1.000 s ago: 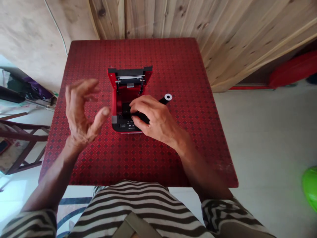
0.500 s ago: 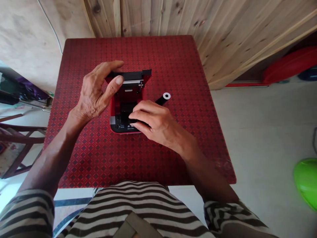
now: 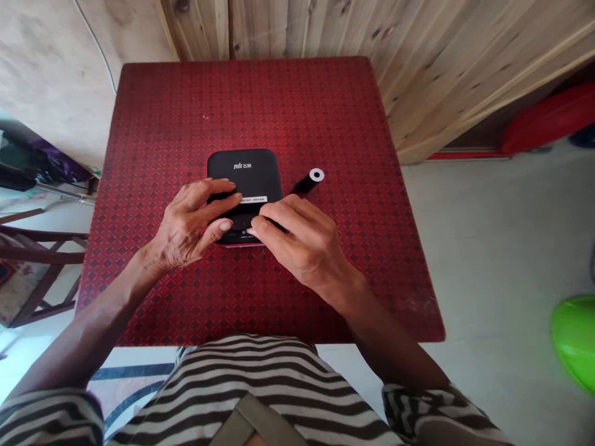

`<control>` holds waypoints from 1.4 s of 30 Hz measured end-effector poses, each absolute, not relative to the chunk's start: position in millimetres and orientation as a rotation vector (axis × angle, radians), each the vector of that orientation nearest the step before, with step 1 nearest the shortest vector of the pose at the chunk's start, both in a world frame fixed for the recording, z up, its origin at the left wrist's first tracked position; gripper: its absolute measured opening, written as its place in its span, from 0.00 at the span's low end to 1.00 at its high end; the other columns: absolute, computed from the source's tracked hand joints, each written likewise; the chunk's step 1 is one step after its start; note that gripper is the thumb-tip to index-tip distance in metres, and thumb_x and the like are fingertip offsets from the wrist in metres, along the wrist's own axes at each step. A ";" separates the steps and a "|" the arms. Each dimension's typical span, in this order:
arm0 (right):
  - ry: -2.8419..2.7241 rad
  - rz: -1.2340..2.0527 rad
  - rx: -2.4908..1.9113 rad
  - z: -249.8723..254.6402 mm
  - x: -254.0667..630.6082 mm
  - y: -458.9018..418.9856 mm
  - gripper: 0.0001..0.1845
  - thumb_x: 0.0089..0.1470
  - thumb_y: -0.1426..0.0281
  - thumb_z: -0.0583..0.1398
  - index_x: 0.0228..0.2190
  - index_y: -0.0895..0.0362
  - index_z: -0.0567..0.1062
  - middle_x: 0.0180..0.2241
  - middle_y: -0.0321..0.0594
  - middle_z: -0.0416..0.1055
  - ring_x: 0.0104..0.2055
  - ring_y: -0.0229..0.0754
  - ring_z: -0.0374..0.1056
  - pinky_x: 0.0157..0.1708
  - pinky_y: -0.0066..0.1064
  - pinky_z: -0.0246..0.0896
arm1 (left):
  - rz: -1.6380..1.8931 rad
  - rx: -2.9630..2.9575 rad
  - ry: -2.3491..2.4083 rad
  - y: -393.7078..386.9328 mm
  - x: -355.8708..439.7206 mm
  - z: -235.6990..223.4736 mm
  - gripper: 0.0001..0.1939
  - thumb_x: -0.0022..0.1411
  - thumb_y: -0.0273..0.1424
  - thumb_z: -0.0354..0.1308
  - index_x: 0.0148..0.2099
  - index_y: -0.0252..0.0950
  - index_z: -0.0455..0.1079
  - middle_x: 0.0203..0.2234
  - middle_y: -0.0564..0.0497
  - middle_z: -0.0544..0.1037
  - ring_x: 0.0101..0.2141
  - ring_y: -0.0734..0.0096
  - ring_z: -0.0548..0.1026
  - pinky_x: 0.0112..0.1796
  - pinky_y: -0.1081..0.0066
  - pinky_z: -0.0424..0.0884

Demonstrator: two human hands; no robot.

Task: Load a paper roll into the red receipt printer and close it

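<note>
A small black-and-red label printer (image 3: 253, 176) sits on the table in front of me, its lid down. White lettering and a white sticker mark the lid. My left hand (image 3: 190, 220) lies over the printer's left side, fingers spread on the lid and the thumb near the front edge. Bent around the front right corner of the printer is my right hand (image 3: 300, 238), its fingertips close together by the small front buttons. What lies under those fingers is partly hidden. Just beyond the right hand lies a slim black roll with a white ringed end (image 3: 317, 175).
The table (image 3: 176, 118) wears a red patterned cover, with a wooden plank wall (image 3: 297, 31) behind it. A wooden chair (image 3: 41, 254) stands at the left. On the floor at the right is a bright green rounded object (image 3: 576, 341).
The printer's lid has swung down from upright to shut. My left hand has come down and toward me with it. My right hand stays by the front right corner, shifted slightly.
</note>
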State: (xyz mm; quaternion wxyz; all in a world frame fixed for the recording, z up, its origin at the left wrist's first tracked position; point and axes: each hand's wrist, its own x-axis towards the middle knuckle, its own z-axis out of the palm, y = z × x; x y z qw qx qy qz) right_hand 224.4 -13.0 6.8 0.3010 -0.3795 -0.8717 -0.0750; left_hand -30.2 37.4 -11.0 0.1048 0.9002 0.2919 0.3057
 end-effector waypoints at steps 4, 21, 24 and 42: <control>-2.278 -0.142 -1.012 4.8 225.9 -14.7 0.08 0.71 0.76 0.61 0.39 0.56 0.79 0.37 0.42 0.80 0.38 0.43 0.69 0.41 0.37 0.70 | 0.885 2.691 0.822 37.6 -31.4 -12.1 0.28 0.78 0.50 0.51 0.71 0.43 0.69 0.62 0.39 0.76 0.62 0.51 0.77 0.61 0.51 0.75; -2.008 0.080 -1.081 0.0 239.4 -21.6 0.14 0.70 0.66 0.65 0.55 0.51 0.78 0.47 0.45 0.82 0.47 0.48 0.78 0.49 0.43 0.77 | 0.921 2.676 0.878 28.0 -29.1 -23.0 0.37 0.72 0.59 0.56 0.73 0.46 0.65 0.65 0.37 0.72 0.65 0.46 0.73 0.64 0.43 0.72; -1.683 0.295 -1.182 -18.1 246.7 -23.3 0.12 0.72 0.62 0.63 0.53 0.50 0.78 0.45 0.42 0.83 0.42 0.43 0.79 0.42 0.37 0.76 | 1.069 2.557 1.050 10.0 -28.2 -27.1 0.38 0.71 0.61 0.54 0.73 0.46 0.65 0.65 0.38 0.72 0.65 0.48 0.72 0.64 0.46 0.72; -1.553 0.518 -1.335 -92.3 224.7 -25.1 0.19 0.78 0.60 0.49 0.50 0.54 0.78 0.45 0.45 0.80 0.47 0.44 0.78 0.49 0.39 0.74 | 1.256 2.624 1.303 -16.4 -29.9 -55.1 0.32 0.66 0.46 0.71 0.66 0.43 0.66 0.59 0.41 0.77 0.57 0.53 0.79 0.54 0.53 0.82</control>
